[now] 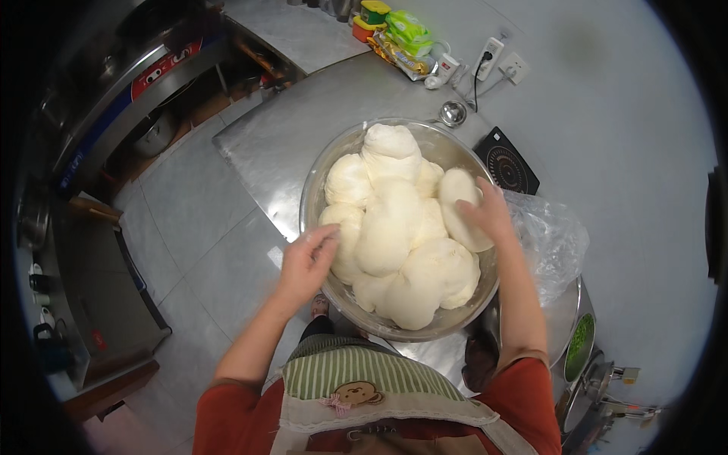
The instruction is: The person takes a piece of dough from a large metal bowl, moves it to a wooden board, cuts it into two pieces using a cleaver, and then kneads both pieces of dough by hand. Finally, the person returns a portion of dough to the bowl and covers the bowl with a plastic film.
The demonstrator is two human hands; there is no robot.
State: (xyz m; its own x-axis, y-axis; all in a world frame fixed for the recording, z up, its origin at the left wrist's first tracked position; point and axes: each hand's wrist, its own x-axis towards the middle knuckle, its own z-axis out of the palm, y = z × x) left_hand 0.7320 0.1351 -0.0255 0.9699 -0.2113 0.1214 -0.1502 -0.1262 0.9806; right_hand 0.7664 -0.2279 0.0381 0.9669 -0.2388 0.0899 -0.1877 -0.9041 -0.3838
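Observation:
A large steel bowl (318, 165) in front of me is heaped with several smooth, pale lumps of dough (392, 227). At the bowl's left rim is my left hand (307, 256), its fingers bent and slightly blurred beside a dough lump (341, 219). Whether its fingertips touch the dough is hard to tell. Over the right side of the bowl, my right hand (489, 210) has thumb and fingers apart. It lies against an elongated dough piece (462, 196) near the right rim and partly covers it.
The bowl stands on a steel table (273, 131). Behind it lie a ladle (453, 114) and packets (406, 40). To the right are an induction cooktop (509, 162), a clear plastic bag (551, 239) and a bowl of chopped greens (580, 341). Steel shelving (148, 85) stands left.

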